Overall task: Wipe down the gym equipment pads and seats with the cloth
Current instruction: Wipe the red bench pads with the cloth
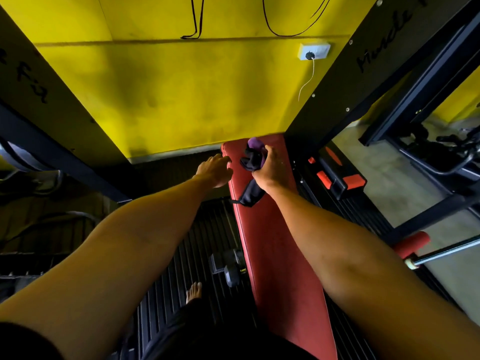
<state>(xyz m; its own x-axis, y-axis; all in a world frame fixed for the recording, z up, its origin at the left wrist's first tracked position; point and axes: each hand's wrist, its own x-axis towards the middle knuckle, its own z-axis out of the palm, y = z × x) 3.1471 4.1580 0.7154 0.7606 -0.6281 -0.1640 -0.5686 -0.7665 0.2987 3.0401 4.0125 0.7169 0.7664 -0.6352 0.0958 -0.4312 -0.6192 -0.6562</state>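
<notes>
A long red padded bench (275, 245) runs from my body toward the yellow wall. My right hand (267, 168) is over its far end and grips a dark cloth (250, 159) with a purple part at the top. One end of the cloth hangs down onto the pad by my wrist. My left hand (214, 171) reaches to the bench's far left edge, fingers extended toward the pad's side. Whether it touches the pad is unclear.
A yellow wall (181, 94) with a socket (313, 51) stands just past the bench. Black machine frames (345, 81) flank both sides. A dumbbell (230, 271) and my bare foot (193, 292) are on the ribbed black floor mat. A red roller pad (410, 244) sits to the right.
</notes>
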